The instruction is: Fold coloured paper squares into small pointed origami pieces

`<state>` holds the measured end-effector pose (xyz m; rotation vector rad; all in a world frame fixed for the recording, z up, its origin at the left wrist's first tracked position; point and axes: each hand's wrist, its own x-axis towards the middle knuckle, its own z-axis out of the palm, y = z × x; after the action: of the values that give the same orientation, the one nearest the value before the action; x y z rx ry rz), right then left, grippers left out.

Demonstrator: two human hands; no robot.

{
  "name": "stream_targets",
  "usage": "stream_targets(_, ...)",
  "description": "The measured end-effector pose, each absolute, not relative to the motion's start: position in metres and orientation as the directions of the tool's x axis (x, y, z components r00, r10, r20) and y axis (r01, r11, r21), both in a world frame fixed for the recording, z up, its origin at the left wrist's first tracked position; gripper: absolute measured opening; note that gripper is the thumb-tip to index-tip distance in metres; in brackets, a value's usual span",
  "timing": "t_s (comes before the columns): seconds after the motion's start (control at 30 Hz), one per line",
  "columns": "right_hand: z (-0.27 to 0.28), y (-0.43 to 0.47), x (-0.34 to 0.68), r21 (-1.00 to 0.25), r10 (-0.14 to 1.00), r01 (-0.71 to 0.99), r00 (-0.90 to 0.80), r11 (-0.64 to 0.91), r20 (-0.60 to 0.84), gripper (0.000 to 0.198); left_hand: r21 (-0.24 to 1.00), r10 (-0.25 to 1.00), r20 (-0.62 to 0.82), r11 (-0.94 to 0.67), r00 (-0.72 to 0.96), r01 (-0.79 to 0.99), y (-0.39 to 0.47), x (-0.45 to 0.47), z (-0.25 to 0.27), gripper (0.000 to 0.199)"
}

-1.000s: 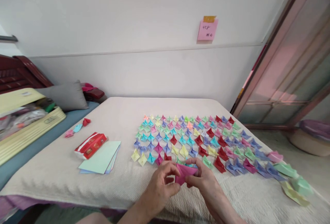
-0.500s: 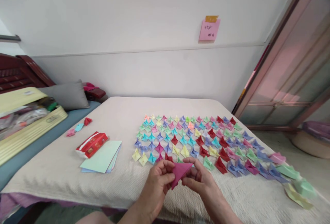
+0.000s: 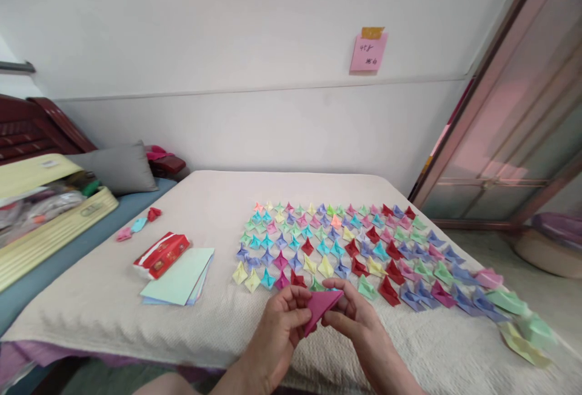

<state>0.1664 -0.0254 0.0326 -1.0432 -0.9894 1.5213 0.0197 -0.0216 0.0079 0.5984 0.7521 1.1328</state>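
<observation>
A magenta sheet of paper folded into a triangle [image 3: 321, 307] is held between my two hands over the near edge of the cloth-covered table. My left hand [image 3: 285, 322] pinches its left side between thumb and fingers. At its right corner, the fingers of my right hand [image 3: 350, 315] close on the paper. Just beyond my hands lie many small folded paper shapes in rows, among them a dark red one [image 3: 307, 246], a yellow one [image 3: 325, 266] and a light green one [image 3: 367, 287]. My hands hide part of the nearest row.
On the left of the cream cloth [image 3: 222, 201] lie a stack of coloured paper [image 3: 182, 276], a red tissue pack [image 3: 163, 254] and several small folded pieces [image 3: 139, 224]. A yellow box [image 3: 59, 219] and a grey pillow [image 3: 116, 168] are further left. A pink note [image 3: 368, 53] is taped to the wall.
The magenta triangle has tilted slightly and shifted a little to the right in my fingers. Both hands keep their grip; the laid-out paper shapes have not moved.
</observation>
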Motion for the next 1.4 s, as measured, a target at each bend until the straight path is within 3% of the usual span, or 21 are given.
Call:
stream_targets(0.27, 0.012, -0.020, 0.160, -0.943, 0.985, -0.291, 0.003, -0.162, -0.170, 0.038, 0.906, 0.984, -0.141, 0.173, 0.110, -0.386, -0.025, 0.027, 0.002, 0.022)
stream_targets(0.37, 0.011, -0.019, 0.160, -0.946, 0.982, -0.275, 0.028, -0.171, -0.186, 0.044, 0.943, 0.979, -0.111, 0.158, 0.171, -0.294, -0.024, 0.024, 0.001, 0.023)
stream_targets(0.53, 0.012, -0.020, 0.164, -0.993, 0.994, -0.073, 0.049, -0.094, -0.098, 0.043, 0.999, 0.969, -0.043, 0.037, 0.245, 0.030, -0.022, 0.019, 0.005, 0.033)
stream_targets(0.67, 0.006, -0.022, 0.165, -0.972, 0.995, 0.233, 0.095, 0.003, 0.025, 0.040, 0.929, 0.975, 0.140, -0.190, 0.174, 0.317, -0.024, 0.023, 0.009, 0.019)
stream_targets(0.83, -0.003, -0.025, 0.164, -0.890, 0.997, 0.454, 0.029, 0.046, 0.066, 0.041, 0.772, 0.914, 0.321, -0.404, 0.248, 0.490, -0.032, 0.025, 0.006, 0.034)
stream_targets(1.0, -0.008, -0.028, 0.160, -0.828, 0.995, 0.551, -0.051, 0.104, 0.091, 0.040, 0.690, 0.915, 0.293, -0.403, 0.277, 0.601, -0.035, 0.025, -0.002, 0.031)
stream_targets(1.4, -0.010, -0.030, 0.159, -0.548, 0.995, 0.832, -0.049, 0.086, 0.082, 0.037, 0.703, 0.940, 0.264, -0.340, 0.214, 0.624, -0.031, 0.025, -0.009, 0.023)
